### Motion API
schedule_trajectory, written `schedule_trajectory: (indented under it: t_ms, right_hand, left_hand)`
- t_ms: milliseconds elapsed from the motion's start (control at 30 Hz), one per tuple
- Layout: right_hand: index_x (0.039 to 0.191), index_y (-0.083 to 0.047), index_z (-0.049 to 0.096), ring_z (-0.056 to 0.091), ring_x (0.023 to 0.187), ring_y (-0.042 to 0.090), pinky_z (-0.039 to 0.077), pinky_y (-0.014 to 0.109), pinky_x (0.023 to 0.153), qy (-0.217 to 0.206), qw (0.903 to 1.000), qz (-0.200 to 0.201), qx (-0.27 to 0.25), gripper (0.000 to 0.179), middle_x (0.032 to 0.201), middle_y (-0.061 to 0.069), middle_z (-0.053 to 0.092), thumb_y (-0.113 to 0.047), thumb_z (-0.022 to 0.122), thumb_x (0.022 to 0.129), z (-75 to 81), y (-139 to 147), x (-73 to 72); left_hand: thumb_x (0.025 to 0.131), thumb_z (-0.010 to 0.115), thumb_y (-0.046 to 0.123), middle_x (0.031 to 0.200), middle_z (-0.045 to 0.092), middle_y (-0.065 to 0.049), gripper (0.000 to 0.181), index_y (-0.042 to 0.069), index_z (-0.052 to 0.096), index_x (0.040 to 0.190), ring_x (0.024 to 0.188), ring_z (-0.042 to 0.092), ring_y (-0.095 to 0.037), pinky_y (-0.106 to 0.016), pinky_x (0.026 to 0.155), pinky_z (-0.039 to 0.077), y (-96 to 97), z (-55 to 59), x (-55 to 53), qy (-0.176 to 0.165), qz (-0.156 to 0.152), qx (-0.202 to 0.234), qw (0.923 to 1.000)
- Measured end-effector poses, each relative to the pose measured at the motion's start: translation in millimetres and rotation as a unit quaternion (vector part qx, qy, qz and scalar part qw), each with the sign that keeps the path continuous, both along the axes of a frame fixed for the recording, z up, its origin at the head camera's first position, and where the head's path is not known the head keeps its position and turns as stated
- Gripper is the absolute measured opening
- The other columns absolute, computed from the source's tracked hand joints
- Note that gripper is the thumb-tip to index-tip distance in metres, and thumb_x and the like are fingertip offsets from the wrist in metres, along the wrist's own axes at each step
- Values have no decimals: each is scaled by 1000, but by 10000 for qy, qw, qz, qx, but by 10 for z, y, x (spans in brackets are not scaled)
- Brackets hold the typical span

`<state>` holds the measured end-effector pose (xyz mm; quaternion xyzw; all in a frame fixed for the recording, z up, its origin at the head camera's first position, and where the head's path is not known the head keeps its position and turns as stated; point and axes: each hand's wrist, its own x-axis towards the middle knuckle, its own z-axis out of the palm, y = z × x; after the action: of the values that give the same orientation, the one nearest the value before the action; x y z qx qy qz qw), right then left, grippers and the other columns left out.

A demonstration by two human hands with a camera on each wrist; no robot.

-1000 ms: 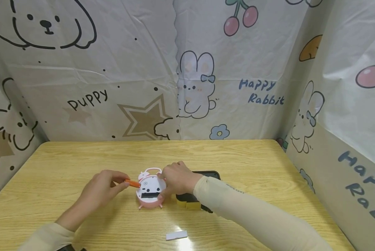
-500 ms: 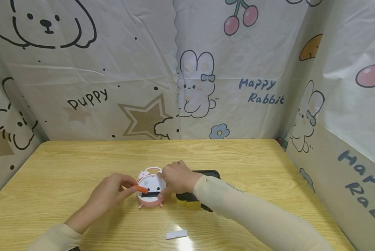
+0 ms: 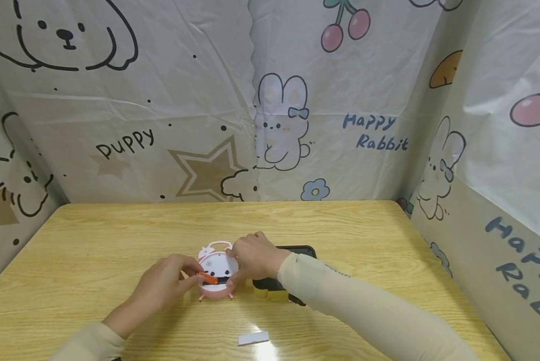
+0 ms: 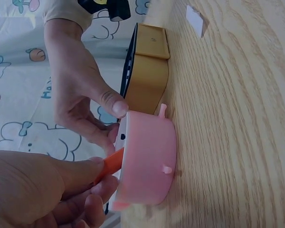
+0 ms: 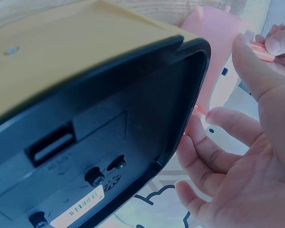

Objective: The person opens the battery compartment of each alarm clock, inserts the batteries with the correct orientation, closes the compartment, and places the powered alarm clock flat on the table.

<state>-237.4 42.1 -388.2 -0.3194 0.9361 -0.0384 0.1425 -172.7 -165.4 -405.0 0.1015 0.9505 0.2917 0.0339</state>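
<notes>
A pink alarm clock (image 3: 216,293) lies on the table with its white back up and a dark battery slot (image 3: 222,280) showing. Between thumb and fingertips, my left hand (image 3: 166,282) pinches an orange battery (image 3: 210,278). The battery is tilted, one end at the slot; in the left wrist view the clock's rim (image 4: 149,156) hides that end. My right hand (image 3: 255,255) grips the clock's right side, thumb at the lower edge and fingers near the top. A flat white piece, perhaps the slot's cover (image 3: 253,338), lies nearer the table's front.
Just right of the pink clock stands a yellow-cased device with a black back (image 3: 303,250), partly under my right forearm. Its back has knobs and a barcode label (image 5: 78,209) in the right wrist view. Patterned cloth (image 3: 197,100) hangs behind the wooden table (image 3: 116,225).
My left hand has moved right and slightly down, carrying the battery from the clock's left edge over to its slot. The right hand and clock have stayed in place.
</notes>
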Motion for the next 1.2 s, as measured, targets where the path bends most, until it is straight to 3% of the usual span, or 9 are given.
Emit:
schedule_trajectory:
  t_ms: [233, 667, 900, 1200]
  right_hand:
    - [136, -17, 65, 53, 79, 10, 41, 43, 108, 164, 9998, 60, 57, 74, 81, -11, 63, -58, 81, 77, -15, -4, -1]
    - [134, -14, 67, 52, 78, 11, 41, 43, 107, 77, 9999, 32, -73, 71, 77, -11, 60, -56, 82, 77, -27, -7, -6]
    - [134, -14, 66, 52, 78, 12, 41, 42, 106, 60, 9999, 16, -103, 72, 80, -10, 62, -56, 82, 77, -20, -2, -3]
    - [138, -15, 63, 50, 77, 12, 41, 39, 101, 69, 10000, 17, -23, 76, 85, -9, 66, -57, 81, 77, -17, -3, 3]
  left_hand:
    - [85, 80, 18, 79, 72, 10, 5, 22, 76, 86, 69, 57, -8, -27, 58, 42, 20, 15, 13, 154, -100, -140, 9997]
    - [82, 82, 15, 68, 67, 11, 9, 18, 74, 78, 66, 52, -6, -25, 58, 40, 93, -7, 11, 517, -365, -198, 9978]
    - [81, 83, 17, 66, 65, 11, 15, 20, 71, 73, 63, 53, -7, -27, 56, 41, 107, 15, 18, 590, -235, -469, 9969]
    - [81, 82, 13, 68, 64, 8, 12, 15, 71, 77, 65, 52, -10, -28, 58, 41, 104, -20, 8, 382, -125, -505, 9979]
